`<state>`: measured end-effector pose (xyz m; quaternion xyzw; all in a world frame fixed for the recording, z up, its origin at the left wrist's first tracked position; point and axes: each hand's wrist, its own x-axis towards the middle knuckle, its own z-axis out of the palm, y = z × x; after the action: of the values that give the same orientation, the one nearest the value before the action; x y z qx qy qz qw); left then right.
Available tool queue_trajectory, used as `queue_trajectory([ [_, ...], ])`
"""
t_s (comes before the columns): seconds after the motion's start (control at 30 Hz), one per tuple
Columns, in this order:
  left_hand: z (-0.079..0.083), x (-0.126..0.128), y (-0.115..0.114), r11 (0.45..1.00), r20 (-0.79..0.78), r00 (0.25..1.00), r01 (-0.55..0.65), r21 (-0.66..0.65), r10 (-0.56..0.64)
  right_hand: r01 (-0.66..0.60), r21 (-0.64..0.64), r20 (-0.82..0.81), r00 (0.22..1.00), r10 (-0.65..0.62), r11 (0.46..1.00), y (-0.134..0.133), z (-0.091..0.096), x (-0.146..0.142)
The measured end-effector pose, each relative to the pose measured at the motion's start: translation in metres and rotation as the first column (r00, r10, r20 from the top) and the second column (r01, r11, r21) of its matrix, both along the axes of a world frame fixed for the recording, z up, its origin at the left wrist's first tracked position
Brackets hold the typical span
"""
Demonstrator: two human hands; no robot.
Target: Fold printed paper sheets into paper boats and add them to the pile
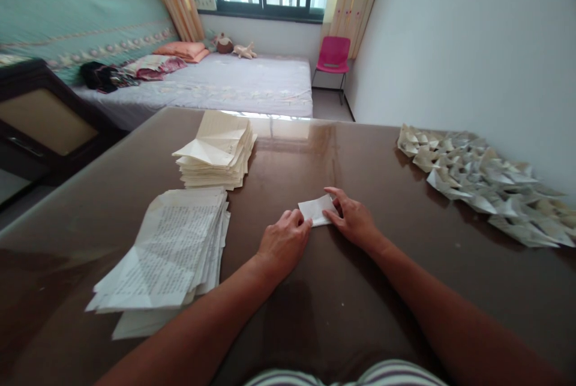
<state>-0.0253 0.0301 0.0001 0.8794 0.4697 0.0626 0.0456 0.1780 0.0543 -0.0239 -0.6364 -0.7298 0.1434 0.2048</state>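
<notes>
A small folded piece of white paper lies on the brown table between my hands. My left hand has its fingers curled at the paper's left edge, with the thumb by the lower left corner. At the right edge, my right hand holds the paper, thumb on top and index finger reaching round the far corner. Off to the left of my left hand lies a stack of printed sheets with crease lines. Behind that sits a stack of cream-coloured paper, also creased.
Rows of folded paper pieces cover the table's right side near the wall. The glossy brown table ends at a far edge before a bed. A pink chair stands by the window, and a dark cabinet is on the left.
</notes>
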Motion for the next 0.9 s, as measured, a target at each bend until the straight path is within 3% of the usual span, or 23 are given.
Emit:
queue_trajectory([
  [0.27, -0.009, 0.002, -0.001, 0.966, -0.088, 0.978, 0.203, 0.16, -0.191, -0.097, 0.052, 0.006, 0.995, 0.097, 0.994, -0.003, 0.003, 0.0],
  [0.5, -0.013, 0.002, -0.006, 0.961, -0.097, 0.981, 0.187, 0.202, -0.171, -0.104, 0.073, 0.1, 0.99, 0.096, 0.992, -0.005, 0.006, 0.0],
  [0.63, -0.014, 0.001, -0.005, 0.959, -0.12, 0.978, 0.191, 0.211, -0.168, -0.145, 0.212, 0.264, 0.961, 0.086, 0.966, -0.013, 0.016, -0.002],
  [0.7, -0.014, 0.001, -0.004, 0.96, -0.13, 0.978, 0.191, 0.207, -0.166, -0.269, 0.218, 0.298, 0.934, 0.199, 0.938, -0.021, 0.019, -0.007],
  [0.8, -0.012, 0.0, -0.005, 0.961, -0.14, 0.975, 0.197, 0.193, -0.172, -0.474, 0.1, 0.271, 0.859, 0.435, 0.875, -0.034, 0.017, -0.016],
  [0.9, -0.01, 0.0, -0.006, 0.96, -0.159, 0.971, 0.207, 0.186, -0.179, -0.524, -0.017, 0.199, 0.833, 0.516, 0.852, -0.041, 0.013, -0.018],
])
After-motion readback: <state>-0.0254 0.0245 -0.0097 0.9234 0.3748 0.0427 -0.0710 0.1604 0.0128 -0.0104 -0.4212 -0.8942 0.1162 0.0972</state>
